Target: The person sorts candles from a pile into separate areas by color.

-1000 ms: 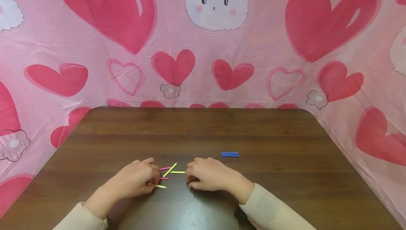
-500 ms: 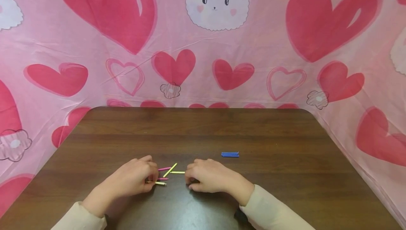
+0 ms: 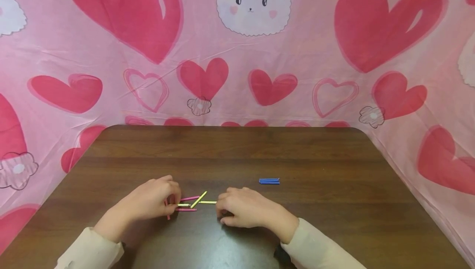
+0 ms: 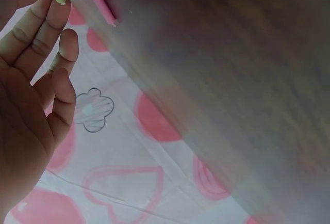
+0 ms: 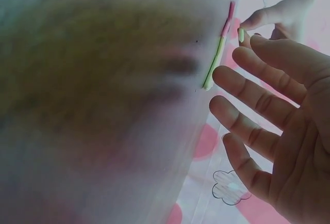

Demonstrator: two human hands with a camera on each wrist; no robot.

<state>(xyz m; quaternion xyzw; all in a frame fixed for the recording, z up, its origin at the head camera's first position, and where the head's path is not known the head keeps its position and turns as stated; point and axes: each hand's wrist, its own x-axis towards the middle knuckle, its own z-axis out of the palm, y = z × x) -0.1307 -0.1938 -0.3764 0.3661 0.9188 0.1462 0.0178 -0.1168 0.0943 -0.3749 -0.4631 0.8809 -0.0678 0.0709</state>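
Room for moving stretches beyond both hands across the dark brown, wood-grained desk (image 3: 315, 153), whose straight far edge ends in two rounded corners, well apart from the sticks. Three slim blue sticks (image 3: 269, 181) lie flush side by side, farther from the person than the right hand (image 3: 249, 208). Pink cloth printed with red hearts (image 3: 237, 48) hangs past the edge, lightly creased. The left hand (image 3: 147, 199) has its grip together, pinching a slender pale yellow-green stick (image 3: 183, 205) between two smooth round pink sticks (image 3: 190, 198); the end of another pink stick (image 3: 168, 215) shows below that hand. A diagonal bright yellow stick (image 3: 198, 199) lies near the tip of the pinched one, and a level bright yellow stick (image 3: 208, 202) reaches toward the right fingertips; whether they touch it, I cannot tell. The left wrist view alone shows the pinched stick's small pale nub close up. The right wrist view shows what the head view hides: the right grip is apart, fingers spread and slightly bent.
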